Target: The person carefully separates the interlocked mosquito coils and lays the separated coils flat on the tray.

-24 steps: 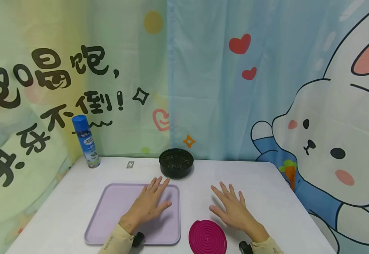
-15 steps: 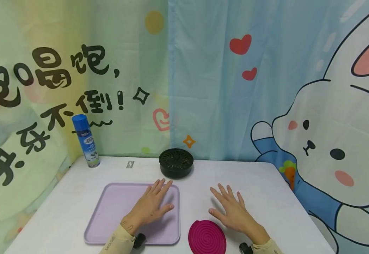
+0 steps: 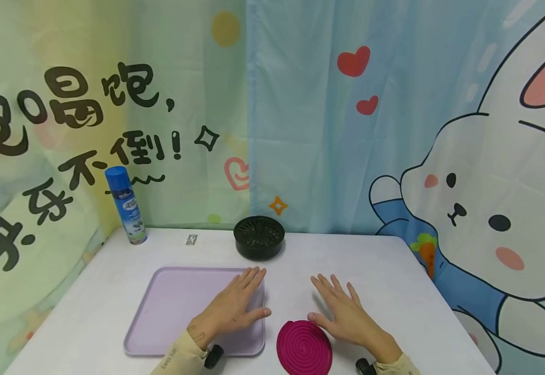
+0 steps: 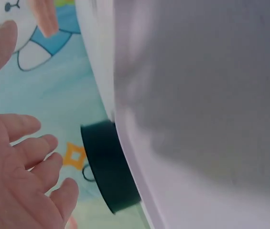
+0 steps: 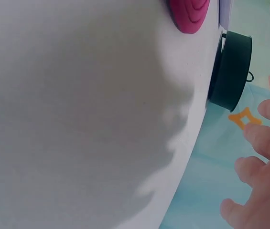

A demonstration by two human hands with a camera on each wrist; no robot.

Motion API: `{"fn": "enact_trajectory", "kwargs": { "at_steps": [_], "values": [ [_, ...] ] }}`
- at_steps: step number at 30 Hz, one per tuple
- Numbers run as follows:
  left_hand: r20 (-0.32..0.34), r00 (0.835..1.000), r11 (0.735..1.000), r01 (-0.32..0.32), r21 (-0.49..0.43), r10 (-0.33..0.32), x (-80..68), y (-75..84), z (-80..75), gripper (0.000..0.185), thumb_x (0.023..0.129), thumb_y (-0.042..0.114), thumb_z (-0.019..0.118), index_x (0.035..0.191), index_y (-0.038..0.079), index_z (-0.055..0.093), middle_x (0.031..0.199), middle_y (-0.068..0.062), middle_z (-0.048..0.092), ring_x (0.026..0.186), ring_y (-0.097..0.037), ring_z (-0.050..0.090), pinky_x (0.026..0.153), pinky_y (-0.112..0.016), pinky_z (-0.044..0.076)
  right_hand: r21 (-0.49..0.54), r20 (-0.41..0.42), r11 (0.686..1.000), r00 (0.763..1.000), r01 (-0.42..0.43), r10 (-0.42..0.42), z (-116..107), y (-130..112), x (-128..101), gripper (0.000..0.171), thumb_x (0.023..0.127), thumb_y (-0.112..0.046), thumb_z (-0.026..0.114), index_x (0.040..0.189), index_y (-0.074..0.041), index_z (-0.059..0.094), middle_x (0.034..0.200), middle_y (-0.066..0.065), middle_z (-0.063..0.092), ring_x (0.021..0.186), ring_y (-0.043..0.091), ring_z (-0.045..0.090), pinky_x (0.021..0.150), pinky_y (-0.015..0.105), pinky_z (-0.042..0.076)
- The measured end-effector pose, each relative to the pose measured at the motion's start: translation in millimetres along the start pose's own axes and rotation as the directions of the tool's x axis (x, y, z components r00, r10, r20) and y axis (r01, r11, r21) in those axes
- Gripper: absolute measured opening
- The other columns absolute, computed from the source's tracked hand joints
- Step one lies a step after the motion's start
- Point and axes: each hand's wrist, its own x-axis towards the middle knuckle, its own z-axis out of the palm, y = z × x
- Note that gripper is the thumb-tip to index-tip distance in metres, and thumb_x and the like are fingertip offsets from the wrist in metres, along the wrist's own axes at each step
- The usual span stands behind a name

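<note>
My left hand (image 3: 235, 307) hovers over the right part of a lilac tray (image 3: 178, 307), palm down with its fingers spread and nothing in it. To the right, my right hand (image 3: 344, 317) is held above the white table with its fingers apart, also holding nothing. A dark pink spiral coil (image 3: 304, 348), like a mosquito coil, lies flat just left of the right hand. Beyond both hands stands a round black tin (image 3: 259, 238) with a pierced lid; its side and a small wire loop show in the right wrist view.
A blue spray can (image 3: 127, 205) with a blue cap stands at the table's back left corner. A small flat metal piece (image 3: 191, 239) lies between can and tin. Printed curtains (image 3: 300, 172) hang right behind the white table (image 3: 370, 265).
My left hand has moved to the right across the tray, closer to its right edge. The right hand has shifted only slightly. The other things stay in place.
</note>
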Motion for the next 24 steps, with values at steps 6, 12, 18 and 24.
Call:
{"fn": "enact_trajectory", "kwargs": {
  "at_steps": [6,12,18,24],
  "values": [
    [0.071,0.996,0.998,-0.057,-0.026,0.059,3.4,14.8,8.5,0.090,0.093,0.049,0.068,0.155,-0.003,0.031,0.161,-0.022,0.034,0.150,-0.040,0.031,0.123,-0.054,0.029,0.033,0.089,0.999,0.996,0.000,-0.003,-1.8,-1.3,-6.0,0.086,0.090,-0.058,0.066,0.158,-0.014,0.035,0.162,0.013,0.038,0.153,0.046,0.020,0.119,0.075,0.008],
    [0.128,0.991,0.999,-0.031,-0.036,0.035,4.2,26.5,13.6,0.095,0.088,0.055,0.072,0.155,-0.001,0.034,0.161,-0.021,0.036,0.150,-0.037,0.033,0.123,-0.051,0.031,0.050,0.123,0.998,0.992,0.034,-0.040,-2.1,-3.4,-13.0,0.090,0.089,-0.061,0.065,0.158,-0.014,0.034,0.162,0.011,0.039,0.153,0.046,0.021,0.118,0.077,0.008],
    [0.212,0.977,0.999,0.031,-0.033,-0.023,4.9,34.7,20.4,0.102,0.083,0.060,0.074,0.156,0.003,0.033,0.162,-0.016,0.035,0.151,-0.032,0.032,0.123,-0.048,0.033,0.073,0.143,0.995,0.987,0.068,-0.077,1.8,-3.0,-20.1,0.092,0.087,-0.062,0.067,0.156,-0.009,0.037,0.161,0.013,0.040,0.151,0.048,0.025,0.116,0.078,0.009],
    [0.258,0.966,0.999,0.017,0.029,-0.024,4.4,40.2,28.9,0.107,0.079,0.067,0.074,0.155,0.003,0.035,0.161,-0.016,0.037,0.150,-0.032,0.036,0.121,-0.045,0.036,0.062,0.213,0.996,0.974,0.066,-0.077,4.4,-3.2,-23.7,0.097,0.083,-0.067,0.066,0.156,-0.009,0.037,0.160,0.012,0.041,0.151,0.046,0.026,0.118,0.077,0.011]
  ]
}}
